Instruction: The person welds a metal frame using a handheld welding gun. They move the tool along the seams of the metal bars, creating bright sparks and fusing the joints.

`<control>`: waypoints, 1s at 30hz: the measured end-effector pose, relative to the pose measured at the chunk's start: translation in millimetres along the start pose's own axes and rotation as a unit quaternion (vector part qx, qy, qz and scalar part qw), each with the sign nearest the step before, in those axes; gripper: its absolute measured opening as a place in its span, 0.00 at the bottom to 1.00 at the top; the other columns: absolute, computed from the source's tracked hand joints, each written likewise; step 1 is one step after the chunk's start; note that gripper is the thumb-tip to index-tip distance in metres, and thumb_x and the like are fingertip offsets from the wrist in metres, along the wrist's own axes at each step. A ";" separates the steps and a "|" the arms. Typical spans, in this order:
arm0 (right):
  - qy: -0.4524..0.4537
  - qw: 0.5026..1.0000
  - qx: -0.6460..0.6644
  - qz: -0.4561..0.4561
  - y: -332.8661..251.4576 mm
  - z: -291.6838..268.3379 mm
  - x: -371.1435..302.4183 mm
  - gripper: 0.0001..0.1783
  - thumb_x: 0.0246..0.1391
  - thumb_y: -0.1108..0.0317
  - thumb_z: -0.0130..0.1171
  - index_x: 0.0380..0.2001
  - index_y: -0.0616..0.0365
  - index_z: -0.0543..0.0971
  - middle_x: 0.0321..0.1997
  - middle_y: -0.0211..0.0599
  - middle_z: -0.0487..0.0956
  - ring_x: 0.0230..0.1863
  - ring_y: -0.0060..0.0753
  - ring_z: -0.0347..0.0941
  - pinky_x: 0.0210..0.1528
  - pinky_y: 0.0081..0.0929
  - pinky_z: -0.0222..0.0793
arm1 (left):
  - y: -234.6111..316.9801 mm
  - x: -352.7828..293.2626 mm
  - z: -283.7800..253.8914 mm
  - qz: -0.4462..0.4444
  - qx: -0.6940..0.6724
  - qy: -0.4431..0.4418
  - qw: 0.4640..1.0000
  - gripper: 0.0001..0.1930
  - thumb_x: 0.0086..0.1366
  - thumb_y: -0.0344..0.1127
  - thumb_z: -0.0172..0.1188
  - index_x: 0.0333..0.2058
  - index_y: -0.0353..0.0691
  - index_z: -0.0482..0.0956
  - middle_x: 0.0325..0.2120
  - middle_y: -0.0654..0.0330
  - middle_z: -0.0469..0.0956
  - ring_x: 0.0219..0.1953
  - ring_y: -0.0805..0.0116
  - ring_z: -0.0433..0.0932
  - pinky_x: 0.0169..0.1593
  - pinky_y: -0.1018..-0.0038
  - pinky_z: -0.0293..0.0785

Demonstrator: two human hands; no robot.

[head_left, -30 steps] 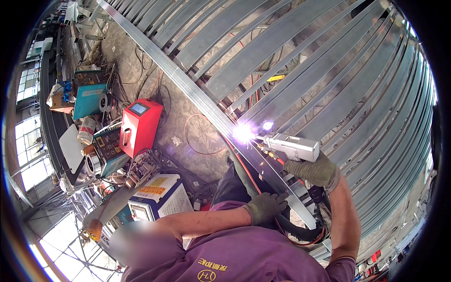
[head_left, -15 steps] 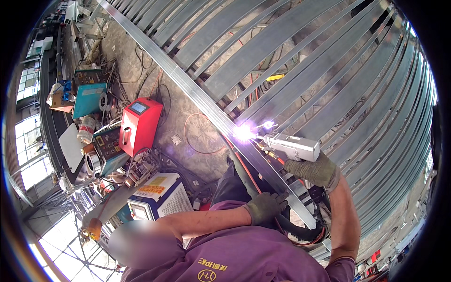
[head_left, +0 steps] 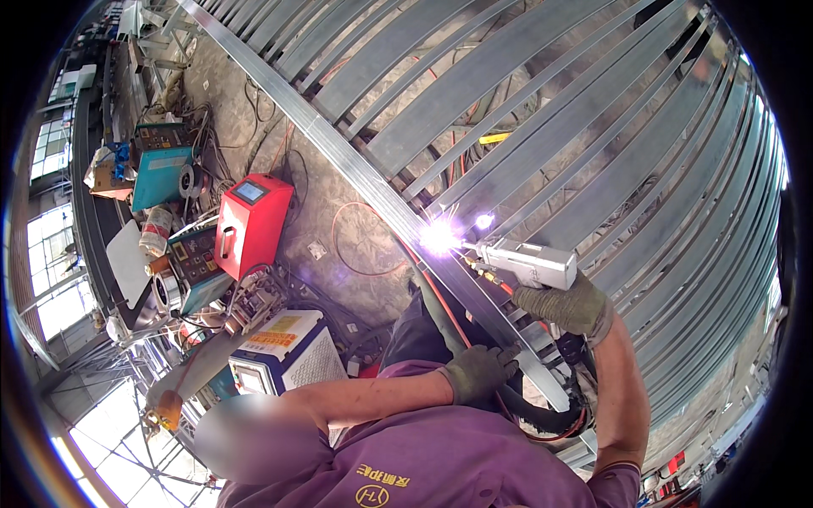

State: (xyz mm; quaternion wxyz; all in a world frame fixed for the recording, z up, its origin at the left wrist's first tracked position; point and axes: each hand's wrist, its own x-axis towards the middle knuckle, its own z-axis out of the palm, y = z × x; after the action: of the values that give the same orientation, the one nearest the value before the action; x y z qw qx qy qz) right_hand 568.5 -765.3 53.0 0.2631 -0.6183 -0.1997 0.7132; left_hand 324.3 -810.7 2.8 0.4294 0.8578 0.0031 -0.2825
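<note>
My right hand [head_left: 566, 306], in a grey-green work glove, is closed round a silver, box-bodied welding torch [head_left: 529, 264]. A bright white-violet glare at the torch tip hides the spot where it meets the long metal rail [head_left: 339, 151]. Flat metal bars [head_left: 508, 182] join this rail side by side. My left hand [head_left: 478, 375], gloved too, lies in front of my body near the rail's lower end. Its fingers are partly stretched out and slightly apart, with nothing seen in them. An orange-red hose [head_left: 450, 315] runs past it beside a thicker dark hose.
On the left stand a red machine with a screen [head_left: 254, 222], a white-and-blue box unit [head_left: 292, 360] and teal machines [head_left: 161, 176] with wire spools. Cables and a looped hose [head_left: 336, 241] lie on the concrete floor. A yellow object [head_left: 496, 138] shows between the bars.
The glare's rays have altered, with thin sparks now spreading above it. Both hands and the torch hold nearly the same place.
</note>
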 end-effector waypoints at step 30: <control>-0.006 1.000 0.001 -0.005 7.7 -2.5 -2.1 0.34 0.57 0.66 0.77 0.66 0.55 0.78 0.44 0.30 0.87 0.33 0.15 0.77 0.32 0.20 0.77 | 4.2 3.5 5.1 -0.007 -0.009 0.023 1.000 0.22 0.70 0.34 0.56 0.62 0.39 0.76 0.73 0.50 0.65 0.60 0.60 0.80 0.51 0.65 0.82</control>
State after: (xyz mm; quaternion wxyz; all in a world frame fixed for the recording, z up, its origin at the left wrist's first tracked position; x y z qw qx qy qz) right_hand 570.1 -772.8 49.5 0.2660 -0.6131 -0.2035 0.7155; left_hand 325.9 -818.0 1.8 0.4350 0.8602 0.0212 -0.2653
